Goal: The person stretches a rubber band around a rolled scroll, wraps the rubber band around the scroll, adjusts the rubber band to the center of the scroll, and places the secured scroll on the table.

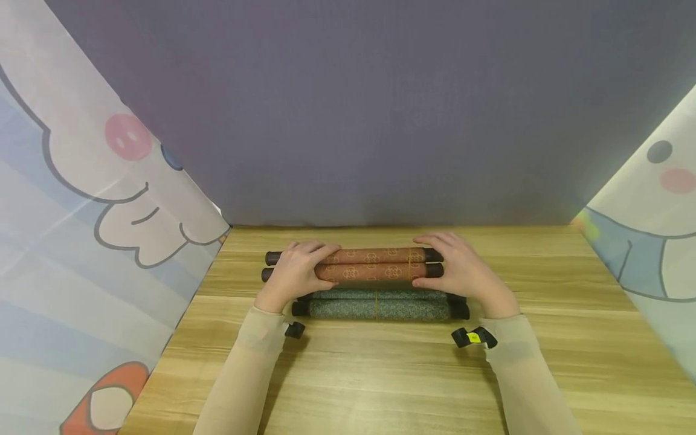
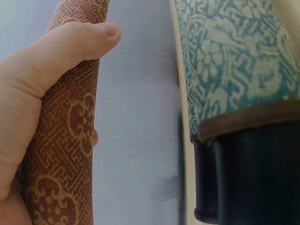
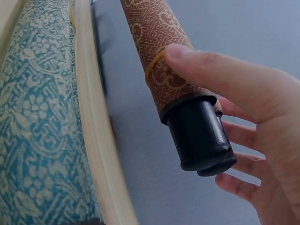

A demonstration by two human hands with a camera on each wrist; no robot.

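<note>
A reddish-brown scroll (image 1: 375, 270) with gold motifs, rolled in from both ends into two parallel rolls with dark end knobs, is held level between both hands. My left hand (image 1: 295, 272) grips its left end, the thumb (image 2: 84, 40) lying across the patterned cloth. At the other end my right hand (image 1: 462, 272) holds it, thumb (image 3: 201, 61) beside a yellow band (image 3: 154, 65) and fingers reaching round behind the black knobs (image 3: 199, 136). A teal scroll (image 1: 380, 309) with pale floral patterning lies on the table just nearer to me. In both wrist views, a gap separates the two scrolls.
The wood-grain table (image 1: 370, 386) ends at a grey backdrop (image 1: 380, 121). Printed cartoon sheets (image 1: 70, 241) hang at both sides. A black wrist device shows beside each wrist, the right one (image 1: 474, 337) with a yellow label.
</note>
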